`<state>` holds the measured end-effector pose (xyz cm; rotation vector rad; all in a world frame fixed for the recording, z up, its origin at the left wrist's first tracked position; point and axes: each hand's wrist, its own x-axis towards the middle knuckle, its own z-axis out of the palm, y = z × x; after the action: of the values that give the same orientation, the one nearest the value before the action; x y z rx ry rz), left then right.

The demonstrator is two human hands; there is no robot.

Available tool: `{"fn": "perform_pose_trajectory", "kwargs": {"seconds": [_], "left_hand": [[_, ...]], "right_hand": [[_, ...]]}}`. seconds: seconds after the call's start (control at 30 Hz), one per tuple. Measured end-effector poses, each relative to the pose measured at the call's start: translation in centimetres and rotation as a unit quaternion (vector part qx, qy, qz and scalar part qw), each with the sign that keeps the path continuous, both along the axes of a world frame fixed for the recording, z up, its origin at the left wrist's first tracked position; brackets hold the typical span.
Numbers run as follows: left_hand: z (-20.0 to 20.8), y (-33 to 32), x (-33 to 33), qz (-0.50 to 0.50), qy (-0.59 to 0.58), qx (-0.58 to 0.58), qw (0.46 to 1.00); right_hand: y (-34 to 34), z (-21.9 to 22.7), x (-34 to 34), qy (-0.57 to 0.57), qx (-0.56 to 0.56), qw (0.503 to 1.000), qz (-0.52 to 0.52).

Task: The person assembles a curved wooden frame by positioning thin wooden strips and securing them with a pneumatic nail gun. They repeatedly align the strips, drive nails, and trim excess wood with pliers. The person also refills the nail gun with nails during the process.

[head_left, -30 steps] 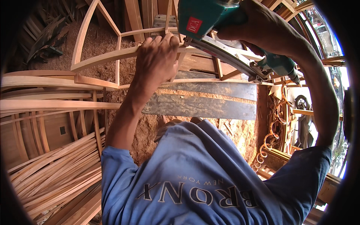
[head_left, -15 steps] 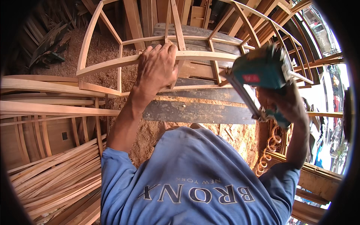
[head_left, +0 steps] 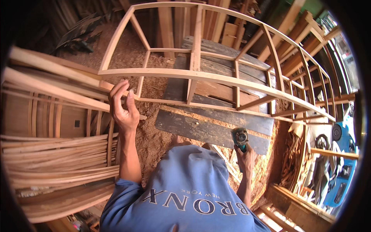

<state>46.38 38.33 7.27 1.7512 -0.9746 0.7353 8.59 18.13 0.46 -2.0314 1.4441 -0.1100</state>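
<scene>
A long open wooden frame (head_left: pixel 216 78) of pale, slightly curved strips and upright struts lies across in front of me. My left hand (head_left: pixel 125 108) is just below its near left corner, with raised, parted fingers and nothing in them. Low on the right, my right hand (head_left: pixel 246 157) is closed round the handle of a teal and black pneumatic nail gun (head_left: pixel 240 140). The nail gun hangs apart from the frame, above a worn dark board (head_left: pixel 193 123).
Long wooden strips (head_left: pixel 58 154) are stacked at the left, with curved boards (head_left: pixel 54 89) above them. Sawdust (head_left: pixel 148 135) covers the floor. Timber (head_left: pixel 166 34) leans at the back. At the far right a blue vehicle (head_left: pixel 342 181) shows beyond the workshop's edge.
My left hand has let go of the frame's near rail and moved left and down. My right hand has brought the nail gun down, away from the rail. The view has shifted and tilted.
</scene>
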Motion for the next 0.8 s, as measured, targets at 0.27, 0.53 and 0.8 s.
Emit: {"fn": "perform_pose_trajectory", "kwargs": {"seconds": [0.27, 0.53, 0.8], "left_hand": [[-3.8, 9.3, 8.0, -0.028, 0.231, -0.052, 0.971], [-1.8, 10.1, 17.5, -0.277, 0.330, 0.107, 0.896], [-2.0, 8.1, 22.5, -0.328, 0.059, 0.153, 0.930]], "right_hand": [[-0.1, -10.5, 1.6, -0.024, -0.072, 0.997, 0.000], [5.0, -17.5, 7.8, 0.078, -0.199, 0.977, -0.010], [7.7, -21.9, 10.6, 0.154, -0.223, 0.960, 0.065]]}}
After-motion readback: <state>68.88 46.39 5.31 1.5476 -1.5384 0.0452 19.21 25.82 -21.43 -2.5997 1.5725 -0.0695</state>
